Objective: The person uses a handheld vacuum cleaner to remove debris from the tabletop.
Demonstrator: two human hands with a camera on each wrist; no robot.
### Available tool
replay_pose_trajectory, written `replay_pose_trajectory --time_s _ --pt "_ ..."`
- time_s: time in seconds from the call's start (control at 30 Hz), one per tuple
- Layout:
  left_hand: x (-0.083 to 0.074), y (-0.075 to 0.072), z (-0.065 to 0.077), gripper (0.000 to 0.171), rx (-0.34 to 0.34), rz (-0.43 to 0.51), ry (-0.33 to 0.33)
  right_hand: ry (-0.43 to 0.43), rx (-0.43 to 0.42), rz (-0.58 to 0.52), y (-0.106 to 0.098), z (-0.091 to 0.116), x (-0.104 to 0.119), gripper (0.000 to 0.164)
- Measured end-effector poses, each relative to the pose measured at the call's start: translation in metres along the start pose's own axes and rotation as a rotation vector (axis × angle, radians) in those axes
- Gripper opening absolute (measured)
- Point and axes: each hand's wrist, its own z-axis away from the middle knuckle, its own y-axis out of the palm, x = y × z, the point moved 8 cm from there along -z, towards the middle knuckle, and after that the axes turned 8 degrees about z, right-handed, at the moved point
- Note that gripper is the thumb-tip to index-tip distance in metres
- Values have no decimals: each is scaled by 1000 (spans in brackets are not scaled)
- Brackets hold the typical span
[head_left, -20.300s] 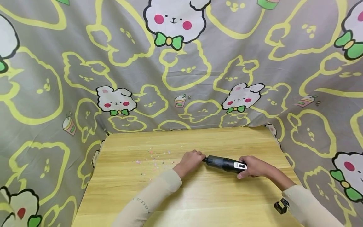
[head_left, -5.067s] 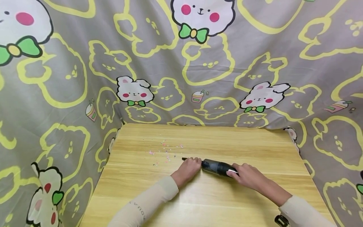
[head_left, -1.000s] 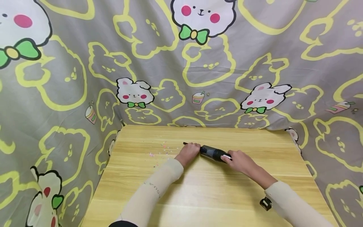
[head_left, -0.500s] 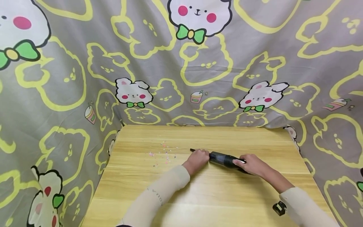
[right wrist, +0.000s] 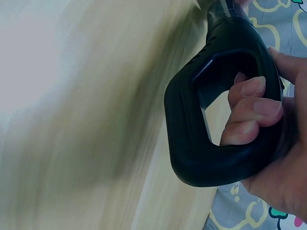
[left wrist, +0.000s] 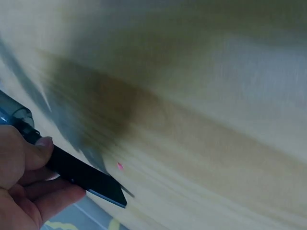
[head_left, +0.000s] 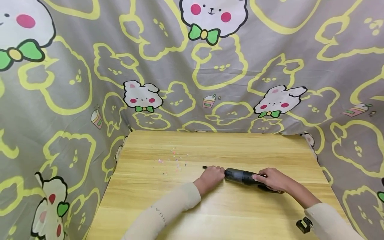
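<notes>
A black handheld vacuum cleaner [head_left: 240, 176] with a smoky clear dust cup lies slantwise between both hands over the wooden table. My left hand [head_left: 212, 177] pinches its flat black nozzle [left wrist: 91, 178] between thumb and fingers; the nozzle tip points left, close over the tabletop. Round the loop handle [right wrist: 178, 127] at the rear curl the fingers of my right hand [head_left: 276, 180], seen through the loop in the right wrist view. Tiny pink, white and dark scraps [head_left: 160, 161] are scattered left of the nozzle tip. One pink scrap [left wrist: 120, 166] shows near the nozzle in the left wrist view.
The light wood table [head_left: 216, 216] ends at the back and sides against a grey curtain [head_left: 180, 73] printed with yellow outlines and white rabbits. A small black device [head_left: 304, 225] sits at the right wrist's sleeve.
Over the last second both hands have drawn the vacuum cleaner rightward and nearer the body, away from the scraps. Both grips are kept. The scraps look much the same.
</notes>
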Motion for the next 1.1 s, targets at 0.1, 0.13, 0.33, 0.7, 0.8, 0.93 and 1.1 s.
replay_pose_trajectory --time_s 0.1,0.13,0.33,0.7,0.8,0.93,1.1 --pt "-6 -2 5 12 -23 -14 1 11 35 -47 5 4 -2 49" --pt "-7 -3 6 12 -29 -17 0 16 47 -66 7 5 -2 49" --pt "-10 -4 15 10 -31 -17 -2 7 70 -92 14 8 -1 49" --pt "-11 -6 33 6 -45 -19 -16 -50 69 -84 23 7 12 50" --pt "-8 -7 39 7 -51 -15 -26 -48 68 -89 26 4 16 50" --pt "-2 -9 45 7 -78 -21 -37 -50 63 -93 28 -1 24 49" --pt "8 -8 49 6 -48 -36 -52 -39 43 -44 29 -8 34 48"
